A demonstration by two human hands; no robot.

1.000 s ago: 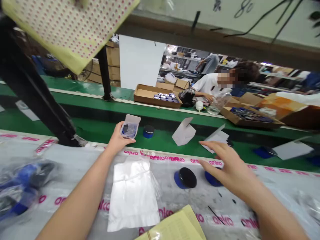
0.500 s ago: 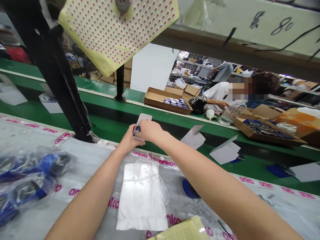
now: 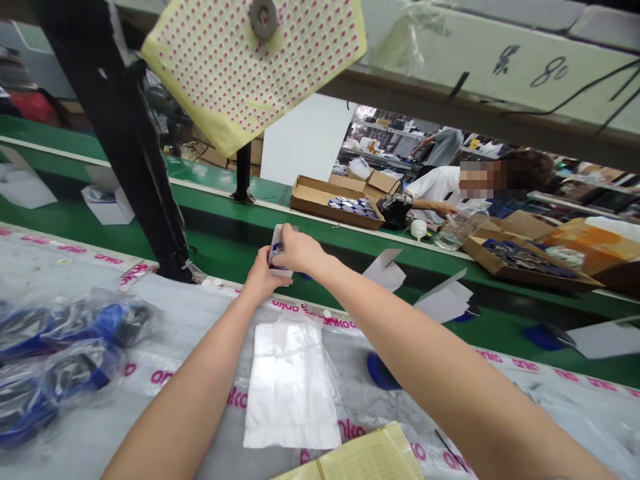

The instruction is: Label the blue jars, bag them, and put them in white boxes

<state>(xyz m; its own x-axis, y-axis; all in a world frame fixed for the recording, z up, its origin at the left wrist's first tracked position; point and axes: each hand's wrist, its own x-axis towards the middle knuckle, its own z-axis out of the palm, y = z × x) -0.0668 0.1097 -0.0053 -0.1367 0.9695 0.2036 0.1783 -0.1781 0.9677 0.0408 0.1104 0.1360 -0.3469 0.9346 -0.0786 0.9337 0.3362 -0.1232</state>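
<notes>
Left fingers [image 3: 281,282] holding white box [image 3: 282,273], flap [image 3: 277,235] raised, bluish contents [image 3: 277,251], right fingers [image 3: 287,235], grip hidden

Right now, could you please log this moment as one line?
left hand: holding box | right hand: at box opening | white bags: on table

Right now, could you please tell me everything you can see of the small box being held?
The small box looks like white card, its flap standing up. The left hand grips it over the green belt; the right hand covers its right side. Something dark blue shows inside; the hands hide much of the rest.
</notes>
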